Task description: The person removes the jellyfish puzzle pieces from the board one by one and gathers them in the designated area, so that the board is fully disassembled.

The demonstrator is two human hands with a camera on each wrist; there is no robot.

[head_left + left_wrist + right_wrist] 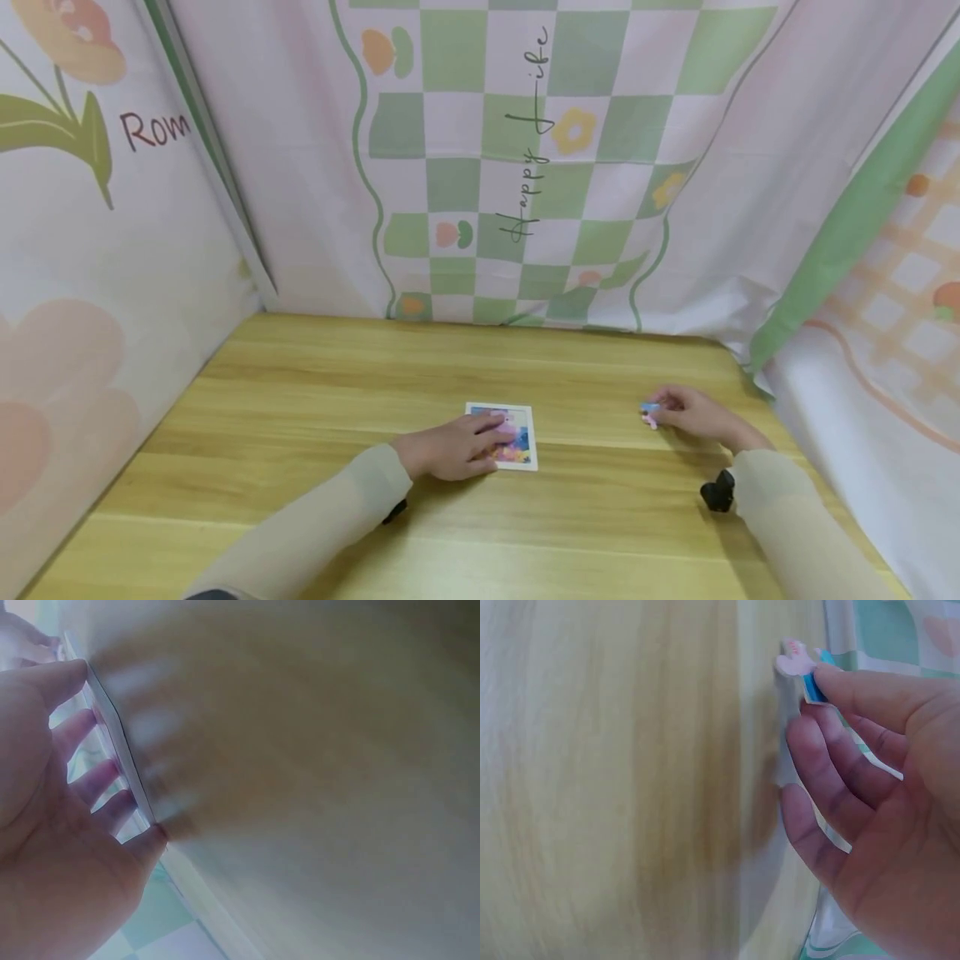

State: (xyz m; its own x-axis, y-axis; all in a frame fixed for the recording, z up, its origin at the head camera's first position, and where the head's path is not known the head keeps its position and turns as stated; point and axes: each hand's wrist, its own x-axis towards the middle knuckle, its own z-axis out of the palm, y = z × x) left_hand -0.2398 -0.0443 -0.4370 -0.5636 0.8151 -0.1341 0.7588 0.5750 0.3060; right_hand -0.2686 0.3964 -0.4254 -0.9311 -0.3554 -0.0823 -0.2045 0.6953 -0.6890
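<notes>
On the wooden table lies a small jigsaw puzzle (522, 439) with a white frame and a pink, blue and yellow picture. My left hand (459, 444) rests on it with fingers spread, covering its left and middle part. In the left wrist view the fingertips of the left hand (67, 772) touch the puzzle's thin white edge (124, 746). Off to the right, my right hand (692, 414) pinches a blue and pink puzzle piece (649, 414) between thumb and fingers. The right wrist view shows the piece (801, 666) at the thumb tip, with the other fingers loosely bent below.
The wooden table (337, 367) reaches back to a green-and-white checked curtain (517, 167). Printed cloth walls (112, 275) stand on the left and right sides. A black wrist device (718, 492) sits at the right sleeve.
</notes>
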